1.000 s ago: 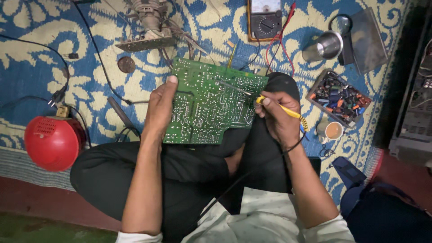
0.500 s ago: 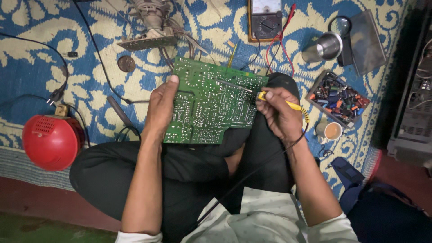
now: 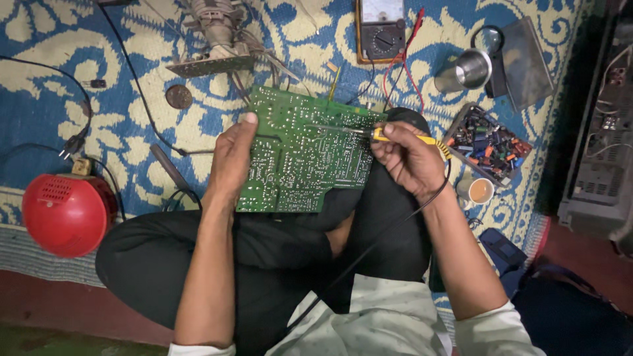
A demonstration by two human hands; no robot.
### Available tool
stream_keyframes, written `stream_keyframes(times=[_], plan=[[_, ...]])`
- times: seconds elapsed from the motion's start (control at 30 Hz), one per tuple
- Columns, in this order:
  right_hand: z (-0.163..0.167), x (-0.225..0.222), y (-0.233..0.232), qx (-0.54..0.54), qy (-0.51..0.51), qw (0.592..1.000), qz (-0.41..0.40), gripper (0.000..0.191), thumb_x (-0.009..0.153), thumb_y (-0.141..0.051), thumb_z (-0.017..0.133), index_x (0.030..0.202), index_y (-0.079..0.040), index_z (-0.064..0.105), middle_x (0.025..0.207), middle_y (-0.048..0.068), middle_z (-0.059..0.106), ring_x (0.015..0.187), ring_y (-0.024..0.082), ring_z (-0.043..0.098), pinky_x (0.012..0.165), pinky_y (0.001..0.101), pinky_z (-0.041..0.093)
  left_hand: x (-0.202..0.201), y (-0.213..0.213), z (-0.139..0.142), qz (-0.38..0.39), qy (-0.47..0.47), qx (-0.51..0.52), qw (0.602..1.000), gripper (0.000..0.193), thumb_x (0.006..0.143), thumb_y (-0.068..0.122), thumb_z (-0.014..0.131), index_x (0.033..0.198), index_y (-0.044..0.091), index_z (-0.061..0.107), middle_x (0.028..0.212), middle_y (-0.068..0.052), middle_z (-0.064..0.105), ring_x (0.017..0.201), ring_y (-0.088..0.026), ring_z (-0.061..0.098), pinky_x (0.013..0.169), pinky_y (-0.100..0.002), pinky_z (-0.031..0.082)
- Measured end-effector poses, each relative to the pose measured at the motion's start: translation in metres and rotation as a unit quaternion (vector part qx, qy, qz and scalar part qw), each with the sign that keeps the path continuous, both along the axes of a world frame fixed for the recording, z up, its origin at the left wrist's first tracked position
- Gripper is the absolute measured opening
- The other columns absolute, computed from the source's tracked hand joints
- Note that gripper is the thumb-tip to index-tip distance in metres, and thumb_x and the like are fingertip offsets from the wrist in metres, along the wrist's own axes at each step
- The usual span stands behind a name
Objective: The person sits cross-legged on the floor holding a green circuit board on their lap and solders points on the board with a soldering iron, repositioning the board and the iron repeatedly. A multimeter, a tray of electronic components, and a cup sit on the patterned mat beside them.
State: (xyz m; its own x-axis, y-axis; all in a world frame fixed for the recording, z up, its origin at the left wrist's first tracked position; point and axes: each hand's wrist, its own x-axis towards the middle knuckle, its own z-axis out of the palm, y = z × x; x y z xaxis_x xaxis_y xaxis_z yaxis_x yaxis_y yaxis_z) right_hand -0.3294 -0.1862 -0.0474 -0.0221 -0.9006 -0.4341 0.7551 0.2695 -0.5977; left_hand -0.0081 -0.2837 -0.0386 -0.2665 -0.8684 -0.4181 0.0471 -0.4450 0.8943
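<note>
Seated cross-legged on a blue-and-cream patterned mat, with a green circuit board propped solder-side up over the lap, its far edge reaching toward the middle of the mat.

Left hand clamped on the board's left edge, thumb curled over the top face, remaining fingers hidden underneath. Right hand closed in a pen grip around a yellow-handled soldering iron, metal tip laid on the board near its upper right corner, black cord trailing back over the forearm.

For a clean joint, probably best:
- Keep the left grip firm and the board braced against the knee, so nothing rocks under the tip.
- Rest the heel of the right hand on the leg or board edge for steadiness.
- Touch pad and lead together, briefly; neighbouring joints sit very close, so bridging looks like the main risk.
- Mind the cord across the lap; a snag could drag the tip sideways.

Around: an analogue meter at the mat's far edge, a tray of small components toward the right edge, a small tin just beside the right wrist, a red round device at the left edge.
</note>
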Motion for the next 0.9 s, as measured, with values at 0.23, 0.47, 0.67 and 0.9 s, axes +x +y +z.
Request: stream_keyframes(times=[0.23,0.47,0.67,0.9], plan=[[0.000,0.001,0.004,0.009,0.002,1.000,-0.001,0.020,0.100,-0.006,0.065,0.112,0.010,0.067,0.089,0.012,0.068,0.078,0.018,0.062,0.070,0.0267,0.051,0.006,0.001,-0.007,0.005,0.001,-0.011,1.000,0.043,0.105,0.042,0.056,0.104,0.003,0.075,0.095,0.000,0.074,0.086,-0.006,0.062,0.081,-0.024,0.049],[0.012,0.006,0.033,-0.004,0.101,0.993,-0.063,0.018,0.102,-0.010,0.064,0.109,0.006,0.066,0.094,0.013,0.069,0.081,0.020,0.065,0.070,0.0281,0.052,0.011,-0.005,-0.014,0.012,-0.075,-0.035,0.997,0.048,0.104,0.046,0.058,0.091,0.003,0.073,0.082,0.003,0.065,0.078,-0.006,0.053,0.073,-0.025,0.045],[0.052,0.056,0.071,-0.039,0.481,0.873,-0.075,0.010,0.100,-0.003,0.069,0.106,0.004,0.067,0.099,0.012,0.073,0.081,0.018,0.069,0.073,0.0276,0.056,0.017,-0.007,-0.007,0.016,-0.121,-0.020,0.992,0.052,0.102,0.050,0.059,0.082,0.002,0.068,0.073,0.003,0.057,0.072,-0.006,0.048,0.064,-0.028,0.041],[0.091,0.130,0.058,-0.284,0.761,0.583,-0.024,0.023,0.084,0.007,0.079,0.103,0.003,0.067,0.090,0.015,0.071,0.077,0.025,0.072,0.072,0.0342,0.057,0.031,-0.004,0.000,0.036,-0.113,-0.033,0.992,0.057,0.100,0.051,0.062,0.070,0.004,0.059,0.064,0.006,0.048,0.065,-0.007,0.042,0.057,-0.031,0.036]])
